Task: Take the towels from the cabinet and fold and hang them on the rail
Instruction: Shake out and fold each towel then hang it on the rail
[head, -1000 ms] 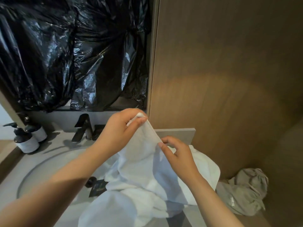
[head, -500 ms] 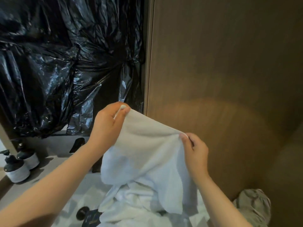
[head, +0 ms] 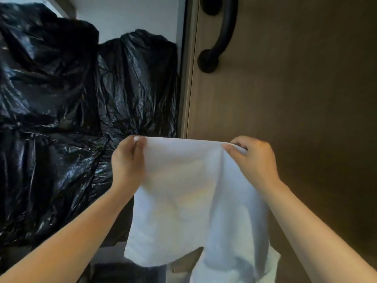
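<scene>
**Wood-grain wall panel** [head: 295, 88]: fills the right half of the view; matt brown, darker toward the right edge.

**Black plastic sheeting** [head: 61, 119]: crumpled and glossy, covering the left half. A pale wall strip [head: 132, 15] shows above it, and a light vertical trim [head: 188, 78] separates it from the panel.

**White towel** [head: 183, 201]: held in the air in front of the trim and panel, below the rail. Its top edge is drawn nearly level between the two hands. The cloth hangs free, with a vertical fold under the right hand and an uneven lower hem.

**Left hand** [head: 127, 162]: grip closed on the towel's top left corner, thumb against fingers.

**Right hand** [head: 255, 158]: grip pinching the top right corner.

**Black rail** [head: 226, 27]: curved bar at top centre, fixed to the panel by a round mount [head: 208, 61]. It is well above the towel and does not touch it.
</scene>
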Demonstrator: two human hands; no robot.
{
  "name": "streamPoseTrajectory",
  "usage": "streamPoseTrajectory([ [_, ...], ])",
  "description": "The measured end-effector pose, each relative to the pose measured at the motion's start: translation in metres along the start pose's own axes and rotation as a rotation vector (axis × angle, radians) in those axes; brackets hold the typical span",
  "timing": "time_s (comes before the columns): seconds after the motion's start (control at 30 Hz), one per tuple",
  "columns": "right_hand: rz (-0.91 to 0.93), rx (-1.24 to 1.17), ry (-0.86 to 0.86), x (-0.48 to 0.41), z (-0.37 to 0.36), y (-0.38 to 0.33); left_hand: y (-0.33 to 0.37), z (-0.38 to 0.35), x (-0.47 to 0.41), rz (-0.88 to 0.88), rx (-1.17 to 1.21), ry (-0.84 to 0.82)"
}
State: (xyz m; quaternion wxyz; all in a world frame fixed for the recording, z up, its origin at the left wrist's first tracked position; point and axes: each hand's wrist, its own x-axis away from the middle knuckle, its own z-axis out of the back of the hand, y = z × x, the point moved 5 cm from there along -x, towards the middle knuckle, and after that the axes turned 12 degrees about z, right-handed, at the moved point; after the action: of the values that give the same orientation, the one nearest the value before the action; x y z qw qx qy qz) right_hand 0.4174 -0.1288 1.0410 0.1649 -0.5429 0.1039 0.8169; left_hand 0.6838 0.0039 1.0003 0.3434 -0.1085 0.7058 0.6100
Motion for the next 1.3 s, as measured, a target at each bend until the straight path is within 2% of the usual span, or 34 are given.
streamPoseTrajectory([
  [0.07,-0.032,0.019,-0.059,-0.005,-0.001,0.015,0.004,0.003,-0.013,0.017,0.033,0.059],
  [0.17,-0.178,-0.024,-0.225,0.021,-0.009,0.045,-0.007,0.009,-0.024,0.034,-0.002,0.078],
  [0.23,-0.23,-0.045,-0.169,0.036,-0.005,0.057,-0.019,0.009,-0.023,0.034,-0.088,0.04],
  [0.4,-0.044,0.141,-0.007,0.014,0.009,0.032,-0.02,0.003,-0.014,0.01,-0.169,0.054],
  [0.6,-0.036,0.173,0.034,0.007,0.019,0.036,-0.034,-0.001,-0.014,0.088,-0.188,0.045],
  [0.67,0.048,0.253,-0.006,0.011,0.019,0.035,-0.039,0.0,-0.017,0.104,-0.211,0.034],
  [0.73,0.141,0.301,-0.12,0.017,0.011,0.036,-0.044,0.003,-0.019,0.104,-0.24,0.041],
  [0.8,0.146,0.294,-0.184,0.023,0.006,0.038,-0.045,0.005,-0.017,0.06,-0.267,0.032],
  [0.87,0.099,0.285,-0.154,0.026,0.008,0.037,-0.041,0.002,-0.009,0.019,-0.282,0.004],
  [0.93,-0.018,0.203,-0.085,0.023,0.009,0.032,-0.033,-0.004,0.003,0.014,-0.288,-0.021],
  [1.0,-0.121,0.006,-0.079,0.02,0.001,0.022,-0.021,-0.01,0.016,0.019,-0.23,-0.038],
  [1.1,-0.142,-0.25,-0.115,0.014,-0.009,-0.002,0.005,-0.021,0.038,-0.05,-0.129,-0.124],
  [1.17,-0.128,-0.363,-0.106,0.01,-0.008,-0.015,0.018,-0.033,0.051,-0.055,-0.085,-0.265],
  [1.3,-0.111,-0.512,-0.07,0.005,-0.003,-0.034,0.026,-0.053,0.07,0.096,0.005,-0.577],
])
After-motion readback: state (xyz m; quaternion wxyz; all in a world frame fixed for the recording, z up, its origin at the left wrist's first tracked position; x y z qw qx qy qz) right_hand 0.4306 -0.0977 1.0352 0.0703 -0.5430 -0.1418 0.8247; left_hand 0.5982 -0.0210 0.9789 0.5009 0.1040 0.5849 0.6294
